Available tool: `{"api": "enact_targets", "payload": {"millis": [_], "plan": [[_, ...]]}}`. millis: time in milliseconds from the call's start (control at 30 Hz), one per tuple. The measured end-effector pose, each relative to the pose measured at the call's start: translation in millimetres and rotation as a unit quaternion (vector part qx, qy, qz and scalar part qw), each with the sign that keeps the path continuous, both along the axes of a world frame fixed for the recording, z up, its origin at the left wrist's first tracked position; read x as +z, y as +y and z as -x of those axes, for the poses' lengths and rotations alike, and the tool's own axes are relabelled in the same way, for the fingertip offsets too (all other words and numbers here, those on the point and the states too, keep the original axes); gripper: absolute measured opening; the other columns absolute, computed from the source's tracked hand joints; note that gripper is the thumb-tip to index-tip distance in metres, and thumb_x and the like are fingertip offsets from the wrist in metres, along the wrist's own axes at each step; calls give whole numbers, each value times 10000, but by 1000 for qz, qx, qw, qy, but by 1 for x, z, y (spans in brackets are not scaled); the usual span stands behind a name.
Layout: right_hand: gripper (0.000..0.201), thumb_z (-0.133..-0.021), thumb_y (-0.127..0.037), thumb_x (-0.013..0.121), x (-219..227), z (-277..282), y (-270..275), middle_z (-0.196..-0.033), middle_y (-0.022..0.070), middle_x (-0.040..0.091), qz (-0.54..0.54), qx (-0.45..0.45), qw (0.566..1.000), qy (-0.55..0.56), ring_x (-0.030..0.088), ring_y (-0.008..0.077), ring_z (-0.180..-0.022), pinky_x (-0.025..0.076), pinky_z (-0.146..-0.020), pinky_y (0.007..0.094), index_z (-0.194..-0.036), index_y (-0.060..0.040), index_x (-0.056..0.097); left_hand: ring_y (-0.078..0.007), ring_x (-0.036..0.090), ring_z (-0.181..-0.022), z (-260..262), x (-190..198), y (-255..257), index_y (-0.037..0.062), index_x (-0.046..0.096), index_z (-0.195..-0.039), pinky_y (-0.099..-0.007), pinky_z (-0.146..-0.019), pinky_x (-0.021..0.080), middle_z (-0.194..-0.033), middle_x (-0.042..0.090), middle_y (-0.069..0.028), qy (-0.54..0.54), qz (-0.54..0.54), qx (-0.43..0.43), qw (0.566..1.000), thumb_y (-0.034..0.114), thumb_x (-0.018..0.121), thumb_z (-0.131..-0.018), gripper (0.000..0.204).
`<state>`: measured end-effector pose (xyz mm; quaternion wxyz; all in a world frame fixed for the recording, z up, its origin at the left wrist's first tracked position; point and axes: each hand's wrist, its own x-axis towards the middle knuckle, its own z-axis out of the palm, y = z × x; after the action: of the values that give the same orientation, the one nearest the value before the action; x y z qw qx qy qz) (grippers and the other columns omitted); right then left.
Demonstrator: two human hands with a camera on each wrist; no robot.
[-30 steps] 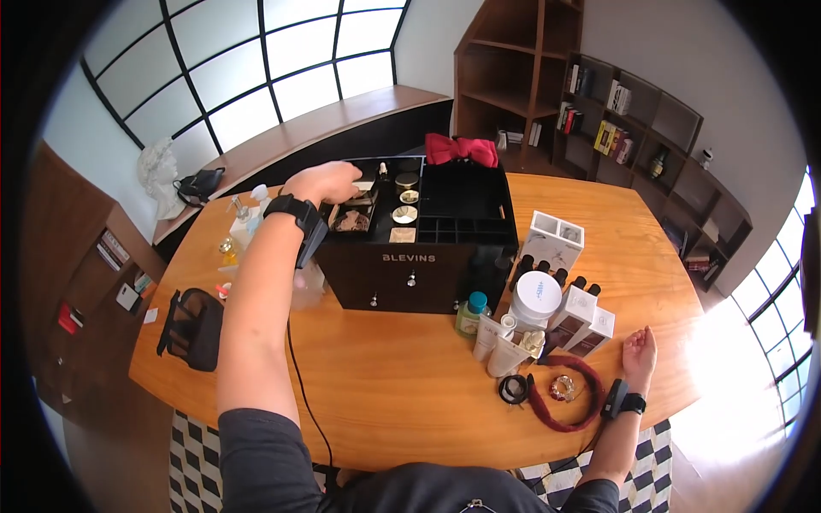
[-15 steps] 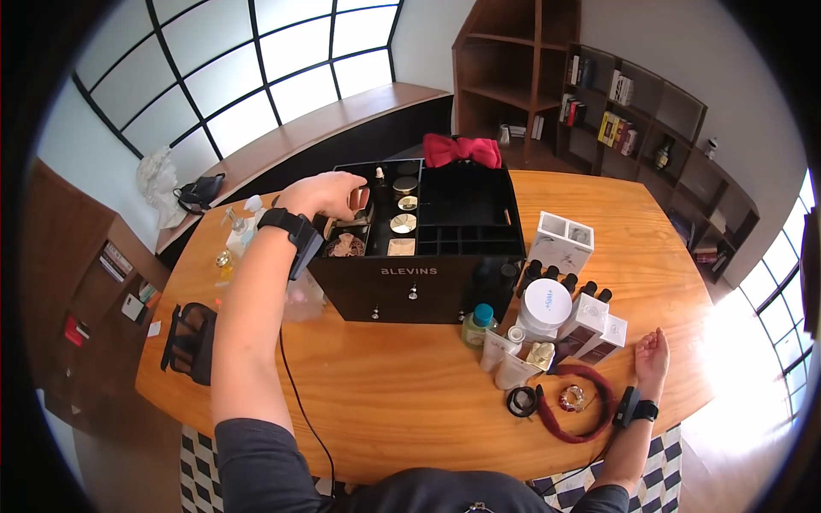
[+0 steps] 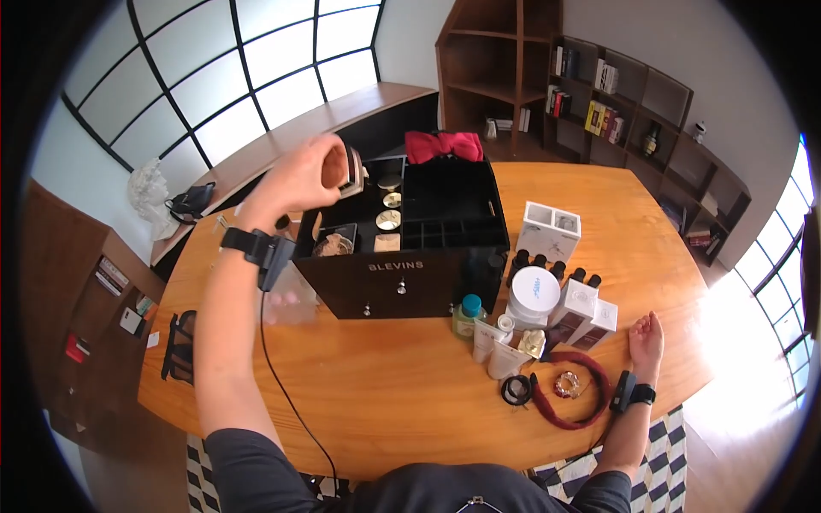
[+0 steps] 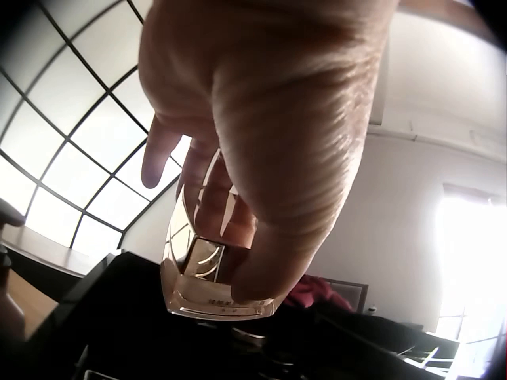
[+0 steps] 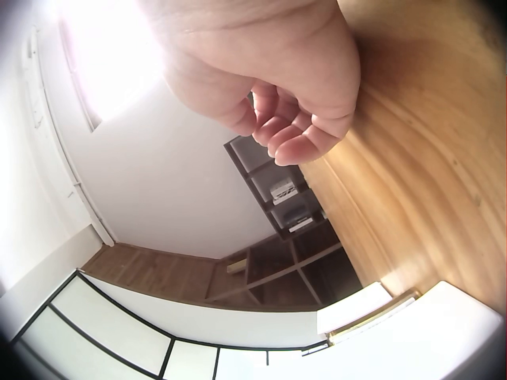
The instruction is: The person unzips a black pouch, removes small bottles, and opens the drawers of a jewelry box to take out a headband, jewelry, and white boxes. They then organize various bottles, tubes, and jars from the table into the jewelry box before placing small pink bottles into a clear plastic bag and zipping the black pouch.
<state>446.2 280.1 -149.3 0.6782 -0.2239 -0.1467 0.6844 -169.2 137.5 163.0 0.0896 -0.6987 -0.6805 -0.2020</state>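
The wooden table [image 3: 385, 368] carries everything, and toward its far edge stands the black organizer [image 3: 428, 293], lettered BLEVINS along its near face. Over the organizer's far left corner hovers the left hand [image 3: 295, 178], bent at the fingers, its thumb pinching against them. By the table's right edge lies the right hand [image 3: 647, 340], fingers loosely curled and holding nothing. A red bow [image 3: 443, 147] sits at the organizer's far edge, toward the right corner. Near the table's near right corner rests a dark red headband [image 3: 605, 382]. A two-compartment white box [image 3: 548, 231] stands just beside the organizer's right edge, with a white-lidded jar [image 3: 536, 289] nearer the person. The clear-edged container [image 4: 207, 288] is in the left hand's pinch, raised above the organizer; its contents are hard to make out. Inside the headband's loop lies a gold bracelet [image 3: 567, 385].
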Motion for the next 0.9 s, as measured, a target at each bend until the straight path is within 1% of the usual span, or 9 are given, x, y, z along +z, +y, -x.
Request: {"api": "enact_targets", "payload": {"millis": [100,167,233,300,367,433,600,833,900], "plan": [[99,-935,-125,542,1,0,-2,-780,38,578,8,1,1000,7,547,139,-691,491,-633,251,-975,-40,575,-255,562,-947,-31,15,-24,31,497,-1124,-338,-832,466,-1036,552,-107,46,-54,-56,996,52,697,-619,544],[99,-931,-121,548,2,1,0,-773,38,571,27,-11,1000,12,539,140,-692,482,-630,255,-981,-40,574,-310,549,-970,-57,8,-46,38,517,-1071,-366,-862,461,-1000,557,-145,31,-71,-119,990,68,690,-610,493],[102,-927,-119,554,3,0,-1,-777,41,573,18,-4,1000,4,540,143,-701,479,-635,253,-984,-37,575,-313,549,-980,-82,-10,-68,32,512,-1063,-378,-840,469,-1000,558,-148,109,-103,-218,964,76,702,-617,487],[103,-929,-117,551,2,2,-1,-785,47,577,12,1,1000,6,545,146,-707,482,-641,254,-983,-32,574,-299,554,-941,-110,-38,-85,31,511,-1065,-375,-806,481,-972,550,-133,105,-45,-274,955,83,718,-605,507],[103,-935,-115,539,5,3,-1,-796,54,584,10,5,1000,9,554,150,-711,493,-648,260,-978,-26,570,-274,554,-895,-132,-65,-100,35,518,-1078,-352,-729,500,-989,539,-115,124,98,-311,937,58,663,-667,436],[106,-935,-114,538,2,2,1,-796,55,584,12,7,1000,15,555,154,-712,493,-649,263,-981,-24,570,-261,554,-863,-150,-97,-106,34,523,-1044,-360,-697,506,-936,539,-100,134,208,-333,910,67,657,-675,395],[106,-932,-113,540,7,5,-3,-787,49,575,12,1,1000,16,548,155,-710,493,-655,271,-988,-30,574,-272,566,-881,-151,-156,-92,19,527,-1048,-358,-709,513,-932,551,-109,116,230,-364,895,88,662,-676,402],[106,-930,-126,545,8,6,-2,-777,44,568,25,-19,1000,-2,535,149,-699,471,-623,268,-975,-34,573,-311,573,-901,-149,-174,-76,8,536,-1076,-375,-756,513,-986,572,-130,45,205,-334,919,148,686,-711,419],[105,-926,-119,553,8,6,-2,-772,43,566,29,-17,999,8,531,148,-696,466,-620,267,-977,-29,570,-308,577,-931,-148,-170,-76,10,540,-1100,-366,-771,513,-1003,582,-132,24,153,-349,924,166,697,-711,447]]}}
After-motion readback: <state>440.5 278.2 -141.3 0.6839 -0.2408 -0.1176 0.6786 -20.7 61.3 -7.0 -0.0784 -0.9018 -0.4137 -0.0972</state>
